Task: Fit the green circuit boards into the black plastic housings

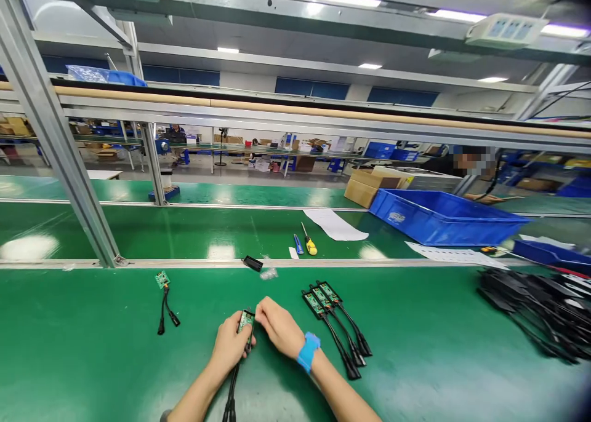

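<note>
A: State of the grip?
B: Left hand (pixel 228 342) grasps a circuit board (pixel 245 319), its black cable (pixel 234 379) hanging toward the worktop's near edge. Right hand (pixel 281 330), blue wristband (pixel 308 351), has its fingers bunched at the board's far end; can't tell if they grip anything.
A: Where's that board?
B: Held over the mid part of the green worktop (pixel 115 360), between its near and far edges.
A: Rest of the surface?
B: Glossy. Loose board (pixel 162 279) toward the left, three cased boards (pixel 318 299) side by side right of the hands, pile of black cables (pixel 535 317) toward the right edge. Black casing (pixel 253 263) and clear plastic (pixel 269 274) at the far edge, by the pale rail (pixel 184 264).
A: Past the rail?
B: Second green surface (pixel 152 231): cutter (pixel 298 244), yellow screwdriver (pixel 311 246), paper sheet (pixel 337 225), blue bin (pixel 415 225), carton (pixel 369 185).
A: Room?
B: Metal post (pixel 69 145) at left, ceiling lights (pixel 370 66) lit, cluttered benches behind, co-worker (pixel 446 162) beyond the bin.
</note>
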`<state>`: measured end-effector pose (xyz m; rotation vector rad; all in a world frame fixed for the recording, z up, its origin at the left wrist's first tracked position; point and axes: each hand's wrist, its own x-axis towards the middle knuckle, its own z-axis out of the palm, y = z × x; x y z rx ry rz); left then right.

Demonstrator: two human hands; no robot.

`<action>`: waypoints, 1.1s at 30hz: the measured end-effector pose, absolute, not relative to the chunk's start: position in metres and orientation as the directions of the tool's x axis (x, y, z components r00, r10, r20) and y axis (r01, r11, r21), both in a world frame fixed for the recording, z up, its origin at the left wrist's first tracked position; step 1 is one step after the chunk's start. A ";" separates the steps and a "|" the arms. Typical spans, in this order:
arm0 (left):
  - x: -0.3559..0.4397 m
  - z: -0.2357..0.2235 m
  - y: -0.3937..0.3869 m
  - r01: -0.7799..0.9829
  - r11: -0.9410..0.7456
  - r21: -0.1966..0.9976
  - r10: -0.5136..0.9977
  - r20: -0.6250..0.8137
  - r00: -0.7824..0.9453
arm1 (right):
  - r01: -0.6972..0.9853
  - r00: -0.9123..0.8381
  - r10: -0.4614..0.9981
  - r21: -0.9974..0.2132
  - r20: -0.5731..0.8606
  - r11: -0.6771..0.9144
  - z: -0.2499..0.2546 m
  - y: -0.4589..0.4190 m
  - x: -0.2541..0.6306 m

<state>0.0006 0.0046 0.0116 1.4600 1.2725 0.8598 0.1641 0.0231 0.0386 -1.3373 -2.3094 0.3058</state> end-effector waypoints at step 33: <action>-0.013 0.020 0.019 -0.201 0.061 0.978 0.971 -0.011 0.237 | 0.713 -0.351 0.899 -0.548 0.261 0.438 0.056 0.041 0.129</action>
